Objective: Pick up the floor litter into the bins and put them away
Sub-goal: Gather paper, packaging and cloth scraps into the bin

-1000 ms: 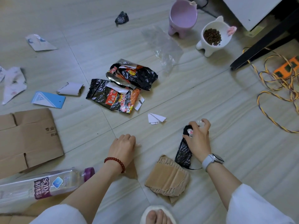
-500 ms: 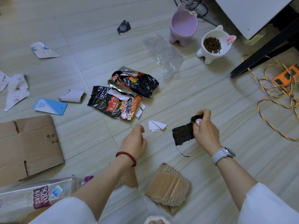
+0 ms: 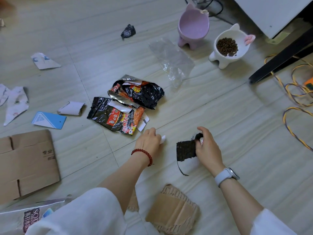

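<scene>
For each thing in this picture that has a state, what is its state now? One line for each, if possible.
right hand: grip closed on the black scrap, lifted off the floor
left hand: closing on the white paper piece
two noodle wrappers: torn open, flat on the floor
white pet bowl: upright, holds kibble
pink pet bowl: upright, looks empty
cardboard box: flattened
clear plastic bottle: lying on its side

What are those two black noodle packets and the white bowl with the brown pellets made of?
The noodle packets look like thin plastic film with a foil lining: crinkled, glossy, silver inside at the torn edge. The white bowl seems to be glazed ceramic: thick, smooth, softly shiny.
</scene>
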